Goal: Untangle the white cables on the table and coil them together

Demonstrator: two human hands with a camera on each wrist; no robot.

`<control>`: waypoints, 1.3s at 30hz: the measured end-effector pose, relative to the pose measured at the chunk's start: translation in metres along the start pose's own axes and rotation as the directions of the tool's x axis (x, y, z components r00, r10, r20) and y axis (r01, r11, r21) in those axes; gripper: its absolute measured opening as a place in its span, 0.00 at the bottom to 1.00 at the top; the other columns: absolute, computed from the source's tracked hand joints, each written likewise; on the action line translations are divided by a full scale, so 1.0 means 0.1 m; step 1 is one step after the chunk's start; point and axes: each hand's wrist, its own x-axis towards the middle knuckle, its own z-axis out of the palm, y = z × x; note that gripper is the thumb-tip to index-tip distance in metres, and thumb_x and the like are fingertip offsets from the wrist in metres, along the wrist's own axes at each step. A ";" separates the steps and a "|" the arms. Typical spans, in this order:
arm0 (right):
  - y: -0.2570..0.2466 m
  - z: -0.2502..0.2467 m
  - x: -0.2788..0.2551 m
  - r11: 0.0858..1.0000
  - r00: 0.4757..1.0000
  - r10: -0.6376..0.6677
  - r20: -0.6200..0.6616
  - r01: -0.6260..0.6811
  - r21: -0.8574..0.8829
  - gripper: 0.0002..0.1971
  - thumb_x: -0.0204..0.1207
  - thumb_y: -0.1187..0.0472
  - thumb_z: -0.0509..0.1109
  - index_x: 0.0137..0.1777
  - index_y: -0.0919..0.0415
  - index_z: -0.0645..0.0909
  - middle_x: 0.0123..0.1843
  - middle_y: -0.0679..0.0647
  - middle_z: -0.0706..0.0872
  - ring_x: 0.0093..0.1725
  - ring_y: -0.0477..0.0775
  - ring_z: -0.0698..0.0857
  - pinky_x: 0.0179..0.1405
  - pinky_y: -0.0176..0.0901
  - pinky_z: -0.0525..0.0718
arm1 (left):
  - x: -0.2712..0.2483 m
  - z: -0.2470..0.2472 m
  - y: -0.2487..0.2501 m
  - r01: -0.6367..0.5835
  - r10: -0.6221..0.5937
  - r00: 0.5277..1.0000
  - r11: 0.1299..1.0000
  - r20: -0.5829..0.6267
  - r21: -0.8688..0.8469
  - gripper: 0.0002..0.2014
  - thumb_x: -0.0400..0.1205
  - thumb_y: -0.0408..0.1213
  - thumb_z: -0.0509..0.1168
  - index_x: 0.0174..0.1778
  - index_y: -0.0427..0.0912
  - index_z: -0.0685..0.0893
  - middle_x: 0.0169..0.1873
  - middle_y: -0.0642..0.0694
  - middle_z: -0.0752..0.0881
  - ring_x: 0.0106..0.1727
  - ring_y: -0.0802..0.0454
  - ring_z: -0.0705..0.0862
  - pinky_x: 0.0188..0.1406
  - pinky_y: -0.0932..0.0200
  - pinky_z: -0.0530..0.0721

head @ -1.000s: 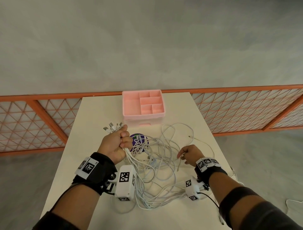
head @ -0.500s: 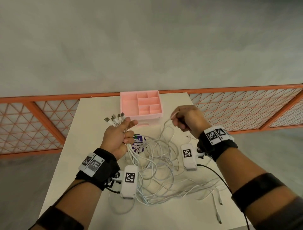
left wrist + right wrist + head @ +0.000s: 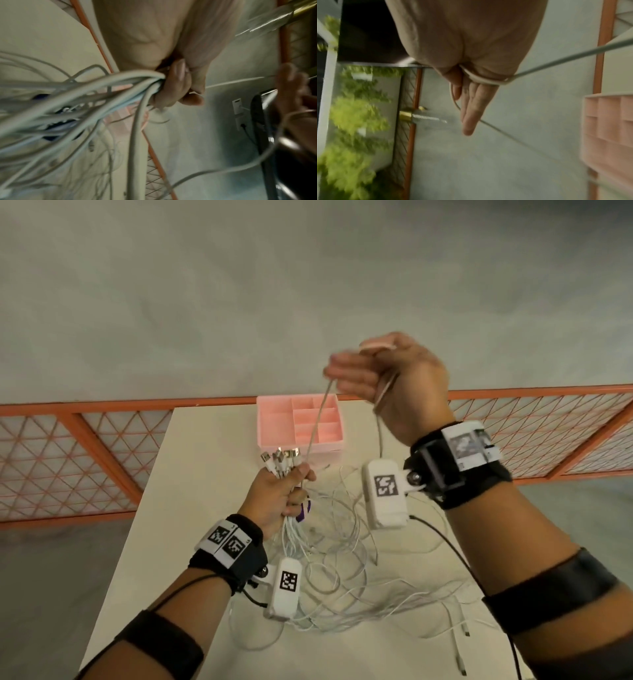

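White cables (image 3: 329, 570) everywhere, and on the left the left hand (image 3: 281, 494) is fisted tight round a bundle of them just below the plugs (image 3: 281, 462), so the ends fan out together above the knuckles; that grip looks like the anchor, keeping the sorted ends lined up while the slack hangs down to the table (image 3: 205, 460). The left wrist view confirms it, with thick strands pouring out of the curled fingers (image 3: 178, 86). Moving across, most of the tangle is loose on the tabletop between the forearms, loops overlapping, a couple of free plug ends trailing toward the near right corner. Now the right hand (image 3: 394, 385), raised well above the table, has one strand (image 3: 318, 419) draped across its palm with the fingers mostly straight, a hook more than a clench; my read is that it is drawing that single cable up and clear of the heap. Behind, a pink tray (image 3: 301, 422) with compartments sits at the far edge of the pale table, an orange lattice railing (image 3: 85, 450) runs across, and a grey concrete floor lies beyond.
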 end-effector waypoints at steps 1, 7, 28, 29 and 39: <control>-0.10 -0.02 0.03 0.996 0.997 -0.064 -0.050 0.066 0.056 0.14 0.79 0.76 0.48 0.47 0.67 0.75 0.46 0.78 0.88 0.47 0.77 0.90 0.38 0.51 0.90 | 0.01 -0.04 -0.06 0.022 -0.021 1.000 1.000 -0.018 0.019 0.11 0.87 0.36 0.64 0.42 0.35 0.85 0.35 0.45 0.79 0.21 0.58 0.61 0.18 0.66 0.58; -0.30 -0.30 0.08 0.963 0.929 -0.247 -0.277 0.267 0.035 0.12 0.82 0.76 0.54 0.58 0.63 0.74 0.61 0.72 0.86 0.52 0.77 0.89 0.50 0.61 0.89 | 0.05 -0.17 -0.13 0.055 -0.047 0.997 0.987 -0.054 0.150 0.11 0.86 0.35 0.66 0.43 0.31 0.84 0.34 0.43 0.82 0.21 0.58 0.61 0.16 0.67 0.60; 0.18 -1.00 0.05 0.964 0.797 -0.265 -0.542 0.224 -0.141 0.18 0.82 0.76 0.56 0.65 0.67 0.82 0.56 0.62 0.86 0.53 0.62 0.90 0.52 0.51 0.89 | 0.18 -0.62 0.00 0.090 -0.029 0.876 0.990 -0.481 0.104 0.06 0.85 0.30 0.67 0.42 0.36 0.82 0.39 0.42 0.88 0.15 0.59 0.65 0.15 0.70 0.62; 0.21 -1.01 0.04 0.959 0.794 -0.283 -0.538 0.226 -0.170 0.18 0.82 0.76 0.57 0.65 0.66 0.82 0.58 0.61 0.86 0.55 0.62 0.90 0.53 0.51 0.89 | 0.19 -0.59 0.01 0.081 -0.028 0.873 0.993 -0.486 0.087 0.06 0.85 0.30 0.67 0.42 0.36 0.81 0.39 0.43 0.88 0.15 0.59 0.64 0.15 0.70 0.62; 0.59 -0.86 -0.30 0.863 0.988 0.139 -0.075 -0.158 -0.481 0.15 0.82 0.77 0.58 0.56 0.68 0.86 0.43 0.64 0.89 0.36 0.61 0.88 0.37 0.48 0.85 | 0.07 -0.20 0.10 0.066 -0.025 0.960 0.988 -0.279 0.139 0.05 0.84 0.32 0.69 0.46 0.33 0.85 0.41 0.43 0.90 0.21 0.57 0.64 0.16 0.67 0.63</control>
